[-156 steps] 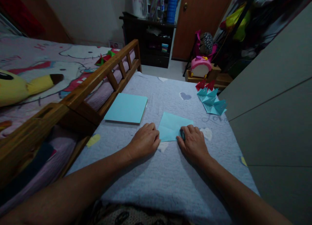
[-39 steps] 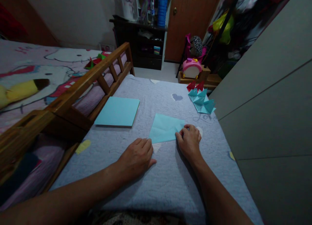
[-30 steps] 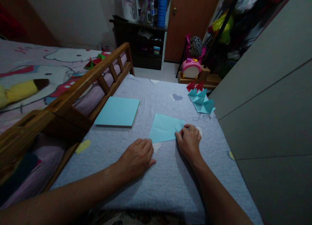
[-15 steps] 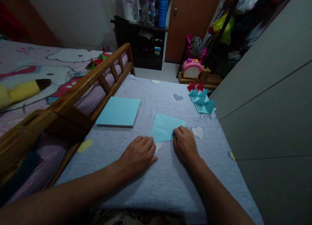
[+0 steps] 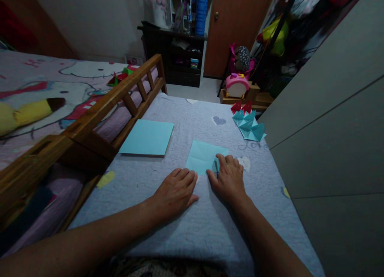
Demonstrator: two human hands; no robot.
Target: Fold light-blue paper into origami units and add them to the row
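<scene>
A light-blue square of paper [image 5: 201, 155] with faint creases lies on the bed sheet. My left hand [image 5: 177, 191] rests flat at its lower left corner, fingers stretched out and thumb apart. Over the paper's right side is my right hand [image 5: 229, 177], thumb and forefinger spread while the other fingers curl down. A slim dark thing [image 5: 216, 165] shows between that thumb and forefinger; its kind is too small to tell, and the part under the hand is hidden. To the left lies a stack of light-blue paper [image 5: 147, 137].
Folded light-blue paper shapes [image 5: 249, 125] and red ones [image 5: 241, 107] sit at the far right corner of the patterned sheet [image 5: 192, 113]. A wooden rail [image 5: 120, 93] borders the left side. A pale cabinet [image 5: 330, 149] stands on the right.
My right thumb has come out to the left, away from the forefinger, and the hand has opened wider. My left hand has slid slightly right, onto the paper's corner.
</scene>
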